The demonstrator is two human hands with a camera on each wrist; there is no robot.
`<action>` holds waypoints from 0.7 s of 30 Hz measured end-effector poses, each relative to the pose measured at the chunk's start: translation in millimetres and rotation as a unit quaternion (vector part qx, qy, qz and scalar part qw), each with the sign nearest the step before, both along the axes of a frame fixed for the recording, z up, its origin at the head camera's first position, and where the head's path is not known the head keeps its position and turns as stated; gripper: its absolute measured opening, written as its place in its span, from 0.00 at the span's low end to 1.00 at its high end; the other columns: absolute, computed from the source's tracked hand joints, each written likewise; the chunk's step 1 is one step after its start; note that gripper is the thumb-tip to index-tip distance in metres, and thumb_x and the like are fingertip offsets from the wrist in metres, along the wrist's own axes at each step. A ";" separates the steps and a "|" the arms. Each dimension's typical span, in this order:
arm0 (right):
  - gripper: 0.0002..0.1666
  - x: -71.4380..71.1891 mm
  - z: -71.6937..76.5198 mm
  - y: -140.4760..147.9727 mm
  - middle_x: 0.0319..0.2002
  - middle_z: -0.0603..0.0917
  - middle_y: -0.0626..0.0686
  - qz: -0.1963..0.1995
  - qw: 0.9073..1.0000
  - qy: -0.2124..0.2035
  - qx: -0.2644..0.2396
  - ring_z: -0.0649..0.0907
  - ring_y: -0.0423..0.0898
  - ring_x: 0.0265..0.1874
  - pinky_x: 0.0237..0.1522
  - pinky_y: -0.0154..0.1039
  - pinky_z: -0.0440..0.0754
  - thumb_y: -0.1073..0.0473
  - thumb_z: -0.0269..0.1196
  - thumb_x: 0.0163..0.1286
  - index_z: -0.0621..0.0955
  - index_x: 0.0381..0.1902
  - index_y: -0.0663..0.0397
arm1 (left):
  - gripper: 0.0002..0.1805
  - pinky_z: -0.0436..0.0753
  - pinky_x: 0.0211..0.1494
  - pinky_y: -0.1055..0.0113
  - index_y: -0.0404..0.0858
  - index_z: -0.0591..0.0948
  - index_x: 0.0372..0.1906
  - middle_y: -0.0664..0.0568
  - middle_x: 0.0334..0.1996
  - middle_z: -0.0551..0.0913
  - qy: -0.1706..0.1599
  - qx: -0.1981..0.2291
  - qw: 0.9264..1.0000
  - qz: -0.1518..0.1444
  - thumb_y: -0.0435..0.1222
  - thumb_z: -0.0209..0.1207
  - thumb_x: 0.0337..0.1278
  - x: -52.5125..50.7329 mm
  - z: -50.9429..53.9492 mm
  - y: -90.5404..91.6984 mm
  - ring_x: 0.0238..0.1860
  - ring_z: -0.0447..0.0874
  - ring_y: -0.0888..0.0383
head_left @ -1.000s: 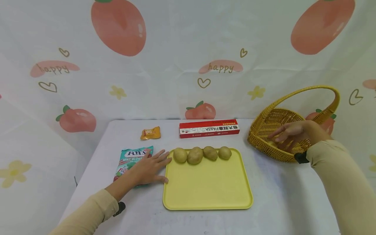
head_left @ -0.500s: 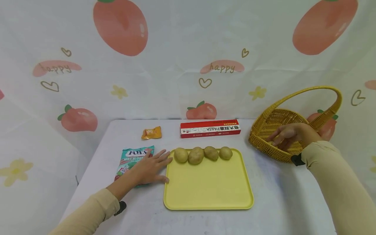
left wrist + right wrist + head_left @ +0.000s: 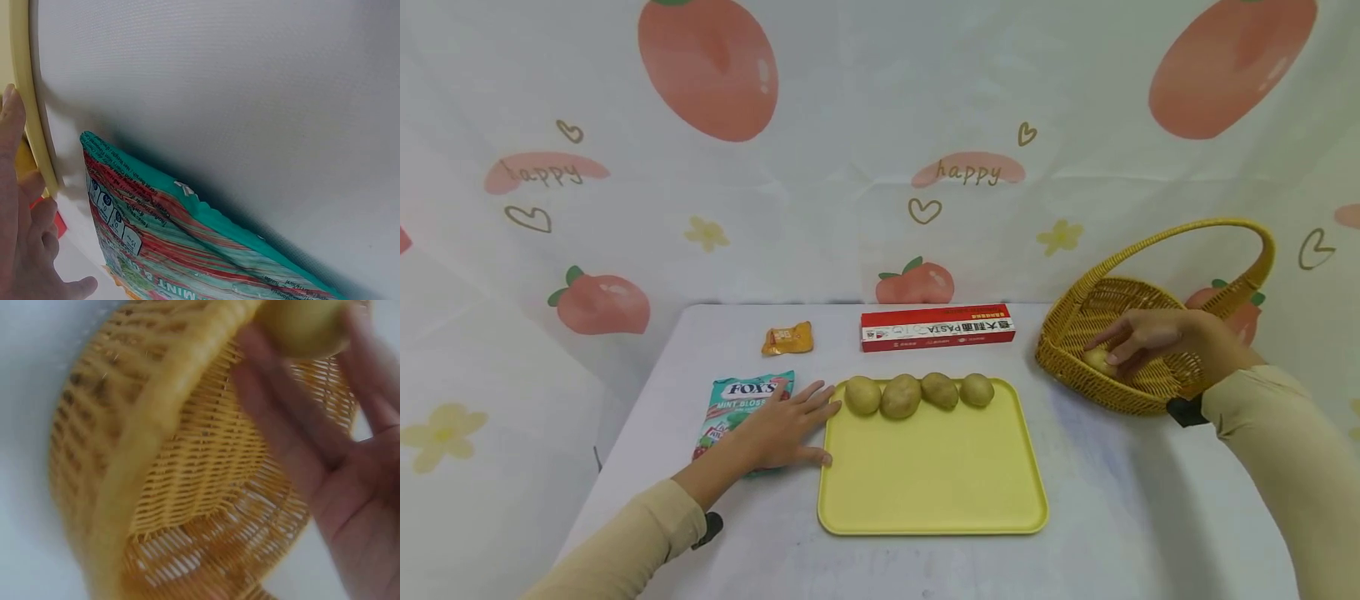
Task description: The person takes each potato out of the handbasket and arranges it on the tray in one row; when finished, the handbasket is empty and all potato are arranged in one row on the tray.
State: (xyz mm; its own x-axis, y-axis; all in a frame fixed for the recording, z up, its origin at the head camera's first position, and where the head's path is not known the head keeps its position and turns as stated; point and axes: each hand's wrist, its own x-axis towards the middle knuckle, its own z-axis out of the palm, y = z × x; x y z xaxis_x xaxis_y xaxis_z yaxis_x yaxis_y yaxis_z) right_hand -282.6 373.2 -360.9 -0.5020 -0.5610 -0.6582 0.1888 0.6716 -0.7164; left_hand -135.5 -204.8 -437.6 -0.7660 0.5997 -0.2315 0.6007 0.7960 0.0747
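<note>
Within the wicker basket, my right hand pinches a potato between thumb and fingers. The right wrist view has this potato at the top, held at the fingertips near the basket rim. My left hand is spread, its fingertips touching the left rim of the yellow tray. Several potatoes sit in a row along the tray's far edge. Under the left wrist and hand lies a teal candy bag, partly covered; the left wrist view shows its edge.
Behind the tray lies a red and white pasta box. A small orange packet is at the back left of the white table. The basket's tall handle arches above the right hand. A printed cloth hangs behind.
My right hand has reached down into the basket, closed its fingers on a potato and raised it slightly toward the rim. The left hand stays at the tray.
</note>
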 end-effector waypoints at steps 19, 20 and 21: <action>0.27 51.0 25.7 -36.6 0.56 0.84 0.50 0.032 0.955 0.281 -0.090 0.82 0.38 0.44 0.45 0.33 0.80 0.65 0.67 0.67 0.78 0.63 0.64 | 0.48 0.55 0.70 0.32 0.42 0.65 0.76 0.45 0.77 0.58 0.009 0.002 1.000 -0.008 0.68 0.54 0.58 0.5 -0.1 0.6 0.78 0.49 0.45; 0.27 53.3 21.5 -43.5 0.56 0.84 0.51 0.035 0.952 0.289 -0.099 0.82 0.37 0.45 0.45 0.32 0.81 0.65 0.68 0.66 0.78 0.62 0.64 | 0.48 0.55 0.71 0.32 0.42 0.65 0.76 0.45 0.77 0.58 0.009 0.001 1.000 -0.008 0.68 0.54 0.59 0.4 -0.3 0.5 0.78 0.48 0.45; 0.27 55.4 16.6 -50.4 0.55 0.84 0.53 0.038 0.950 0.291 -0.109 0.83 0.38 0.44 0.44 0.33 0.81 0.65 0.68 0.65 0.79 0.61 0.65 | 0.48 0.54 0.71 0.32 0.42 0.65 0.76 0.45 0.77 0.58 0.009 0.001 1.000 -0.008 0.68 0.54 0.59 0.4 -0.3 0.4 0.78 0.48 0.45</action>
